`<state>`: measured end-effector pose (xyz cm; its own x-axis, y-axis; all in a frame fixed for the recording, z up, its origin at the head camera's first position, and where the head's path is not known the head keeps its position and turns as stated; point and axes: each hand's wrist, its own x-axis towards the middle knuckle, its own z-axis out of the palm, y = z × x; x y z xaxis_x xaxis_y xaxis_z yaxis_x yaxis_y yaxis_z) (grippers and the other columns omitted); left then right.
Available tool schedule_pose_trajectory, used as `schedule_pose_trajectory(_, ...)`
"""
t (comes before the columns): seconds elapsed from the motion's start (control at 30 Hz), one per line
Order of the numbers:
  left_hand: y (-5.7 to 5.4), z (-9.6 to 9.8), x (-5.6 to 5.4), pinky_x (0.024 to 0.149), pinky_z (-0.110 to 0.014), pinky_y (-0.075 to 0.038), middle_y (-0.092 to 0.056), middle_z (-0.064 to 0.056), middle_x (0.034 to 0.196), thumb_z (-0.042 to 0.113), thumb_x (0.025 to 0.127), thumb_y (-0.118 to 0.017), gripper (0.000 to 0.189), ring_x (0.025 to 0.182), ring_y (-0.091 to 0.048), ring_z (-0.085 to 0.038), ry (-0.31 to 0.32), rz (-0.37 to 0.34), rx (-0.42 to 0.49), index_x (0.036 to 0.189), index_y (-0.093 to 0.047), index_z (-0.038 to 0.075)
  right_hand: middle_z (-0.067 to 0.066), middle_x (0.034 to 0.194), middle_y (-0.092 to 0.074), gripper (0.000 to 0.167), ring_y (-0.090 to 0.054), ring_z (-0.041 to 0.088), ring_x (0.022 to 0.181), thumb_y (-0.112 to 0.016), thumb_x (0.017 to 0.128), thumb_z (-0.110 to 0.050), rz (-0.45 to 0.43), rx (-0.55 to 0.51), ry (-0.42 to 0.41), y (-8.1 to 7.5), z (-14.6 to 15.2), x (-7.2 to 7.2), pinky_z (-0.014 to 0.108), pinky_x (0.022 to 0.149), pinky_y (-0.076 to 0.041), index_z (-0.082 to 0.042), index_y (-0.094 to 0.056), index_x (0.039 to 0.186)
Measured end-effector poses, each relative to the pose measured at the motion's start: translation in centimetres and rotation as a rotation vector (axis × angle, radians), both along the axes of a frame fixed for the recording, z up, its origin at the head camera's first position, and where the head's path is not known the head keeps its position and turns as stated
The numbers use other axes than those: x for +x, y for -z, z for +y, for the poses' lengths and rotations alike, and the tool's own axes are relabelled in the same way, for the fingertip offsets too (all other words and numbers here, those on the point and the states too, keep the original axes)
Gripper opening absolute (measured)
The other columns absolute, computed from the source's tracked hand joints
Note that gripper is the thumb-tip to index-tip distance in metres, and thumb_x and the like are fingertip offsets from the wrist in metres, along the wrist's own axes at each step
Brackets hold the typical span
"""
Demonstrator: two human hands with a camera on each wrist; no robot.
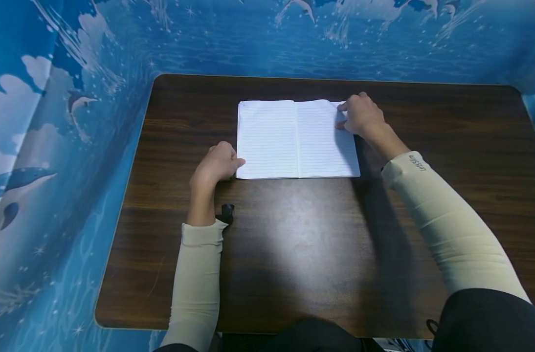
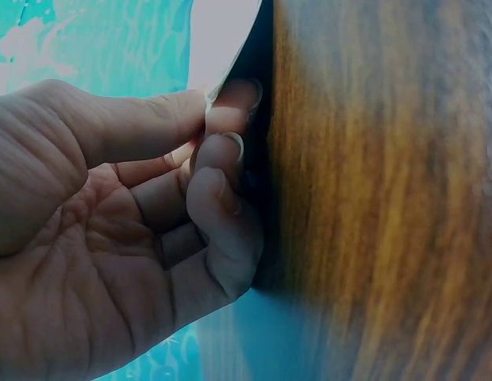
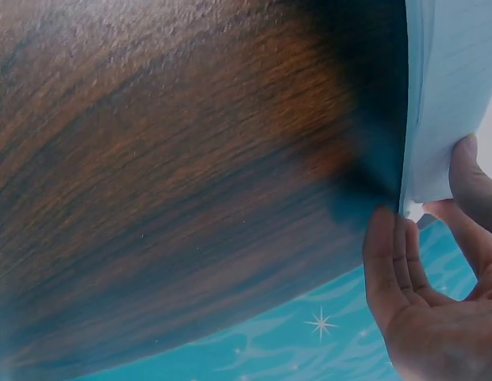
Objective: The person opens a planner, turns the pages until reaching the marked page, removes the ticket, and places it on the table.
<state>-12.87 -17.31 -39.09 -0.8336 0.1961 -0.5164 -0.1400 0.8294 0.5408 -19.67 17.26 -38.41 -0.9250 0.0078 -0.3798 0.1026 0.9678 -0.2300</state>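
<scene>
White ruled-paper notebook (image 1: 267, 142), spread open
Its lower-left edge is pinched by curled left hand (image 1: 216, 164), upper-right by half-curled right hand (image 1: 364, 115).

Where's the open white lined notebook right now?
In the head view, the open white lined notebook lies upper centre on the dark brown wood-grain table, between the left hand and right hand.

1. In the head view, the right hand (image 1: 363, 117) hides the upper right corner of the notebook (image 1: 267, 139).
2. Most fingertips of the left hand (image 1: 216, 162) are out of sight there.
3. The right wrist view cuts off part of the right hand and notebook.
4. A black object (image 1: 227, 213) by the left sleeve (image 1: 198, 274) is too indistinct to identify.
</scene>
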Motion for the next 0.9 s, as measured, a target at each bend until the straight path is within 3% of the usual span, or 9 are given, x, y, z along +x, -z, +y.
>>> schedule_pose_trajectory(0.27,-0.2,0.0,0.0,0.052,-0.029,-0.034,-0.037,0.003,0.054,0.025,0.113,-0.057,0.054,0.050,-0.034,-0.011,0.013,-0.004,-0.009,0.062,-0.046,0.011,0.027,0.163,-0.047,0.059,-0.048,0.043,0.139,-0.075,0.101,-0.011,-0.008,-0.120,0.060,0.0,0.5,0.3,0.059,0.117,-0.044,-0.007,-0.053,0.156)
schedule_pose_trajectory(0.43,-0.1,0.0,0.0,0.053,-0.030,-0.036,-0.038,0.003,0.055,0.025,0.113,-0.056,0.053,0.050,-0.036,-0.013,0.008,-0.014,-0.015,0.063,-0.047,0.011,0.027,0.160,-0.050,0.070,-0.051,0.041,0.139,-0.079,0.098,-0.014,-0.007,-0.221,0.150,0.2,1.1,0.4,0.056,0.118,-0.047,-0.007,-0.049,0.160)
schedule_pose_trajectory(0.57,0.0,0.0,0.1,0.054,-0.031,-0.037,-0.039,0.002,0.056,0.025,0.113,-0.056,0.052,0.051,-0.038,-0.013,0.006,-0.018,-0.011,0.064,-0.047,0.011,0.027,0.154,-0.055,0.071,-0.056,0.038,0.130,-0.079,0.099,-0.020,0.010,-0.264,0.244,0.0,1.4,0.5,0.051,0.114,-0.052,-0.001,-0.046,0.160)
schedule_pose_trajectory(0.73,0.0,-0.1,0.1,0.055,-0.031,-0.037,-0.039,0.002,0.057,0.025,0.113,-0.056,0.051,0.052,-0.038,-0.013,0.007,-0.015,-0.004,0.064,-0.048,0.011,0.025,0.146,-0.061,0.059,-0.065,0.037,0.123,-0.077,0.101,-0.030,-0.001,-0.290,0.326,-0.6,1.8,0.4,0.047,0.111,-0.055,0.001,-0.057,0.147)
schedule_pose_trajectory(0.9,-0.1,-0.1,0.2,0.055,-0.031,-0.037,-0.040,0.002,0.058,0.025,0.113,-0.056,0.050,0.052,-0.038,-0.013,0.008,-0.009,0.000,0.065,-0.049,0.011,0.021,0.125,-0.067,0.040,-0.066,0.033,0.110,-0.076,0.101,-0.039,-0.012,-0.307,0.342,-1.3,2.5,0.5,0.037,0.091,-0.056,-0.003,-0.066,0.115)
